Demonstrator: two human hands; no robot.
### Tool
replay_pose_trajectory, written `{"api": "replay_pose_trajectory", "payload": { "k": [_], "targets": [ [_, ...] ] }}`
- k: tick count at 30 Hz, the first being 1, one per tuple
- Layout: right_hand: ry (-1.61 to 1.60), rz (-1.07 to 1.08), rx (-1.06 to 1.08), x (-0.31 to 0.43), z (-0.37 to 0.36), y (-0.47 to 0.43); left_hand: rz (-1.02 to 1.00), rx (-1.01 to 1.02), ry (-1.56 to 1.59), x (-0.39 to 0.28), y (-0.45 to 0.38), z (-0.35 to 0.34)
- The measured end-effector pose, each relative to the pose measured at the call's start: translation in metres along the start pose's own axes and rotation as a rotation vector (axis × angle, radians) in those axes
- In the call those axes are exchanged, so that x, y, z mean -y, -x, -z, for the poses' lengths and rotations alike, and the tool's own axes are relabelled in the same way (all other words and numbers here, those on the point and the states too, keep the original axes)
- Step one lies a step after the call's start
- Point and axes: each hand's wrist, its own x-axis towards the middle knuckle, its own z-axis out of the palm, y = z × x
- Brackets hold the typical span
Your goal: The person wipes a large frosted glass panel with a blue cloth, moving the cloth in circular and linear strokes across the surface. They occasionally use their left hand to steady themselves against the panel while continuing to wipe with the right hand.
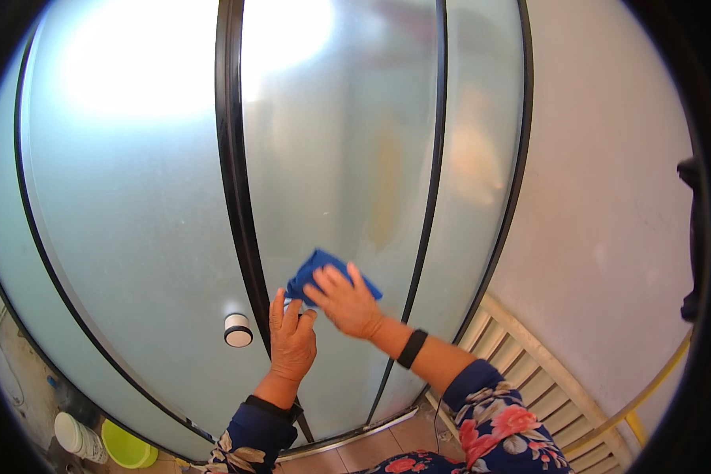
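Before me stands a shower enclosure with frosted glass doors [343, 178] in dark frames. My right hand [349, 305] lies over a folded blue cloth [320, 263] and presses it to the right-hand glass door; its fingers are slightly blurred. Just left of it, my left hand [290, 343] has its fingers curled around a small fitting by the dark upright frame [240, 195]. Only a whitish and dark bit of that fitting shows between the fingers, so it is mostly hidden; it looks like a knob. A round white knob [237, 330] with a dark band sits on the left-hand glass door.
Low at the right, a slatted cream rail [545, 361] leans by the pale wall [604, 207]. A yellow strip [652, 385] curves past it. A white bucket [74, 435] and a lime-green basin [127, 444] stand at lower left. Tiles [367, 450] cover the floor.
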Motion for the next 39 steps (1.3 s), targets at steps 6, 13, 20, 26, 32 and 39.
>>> {"api": "replay_pose_trajectory", "payload": {
  "k": [6, 13, 20, 26, 32, 39],
  "targets": [
    [-0.086, 0.071, -0.062, -0.010, -0.018, 0.023, -0.017, -0.025, 0.014, 0.003, -0.001, -0.001],
    [-0.063, -0.302, -0.527, -0.113, 0.060, -0.070, -0.008, -0.006, -0.005, -0.001, -0.001, 0.000],
    [-0.045, -0.471, -0.739, -0.126, 0.059, -0.102, 0.018, -0.012, -0.035, -0.003, 0.000, -0.002],
    [-0.196, -0.667, -0.482, -0.060, 0.026, -0.018, 0.030, -0.013, -0.070, -0.007, -0.002, -0.001],
    [-0.239, -0.671, -0.397, -0.024, -0.011, 0.045, 0.012, -0.053, -0.047, -0.009, -0.002, -0.001],
    [-0.111, -0.494, -0.397, -0.061, 0.020, -0.005, 0.017, -0.055, -0.010, -0.005, 0.000, -0.004]
  ]
}}
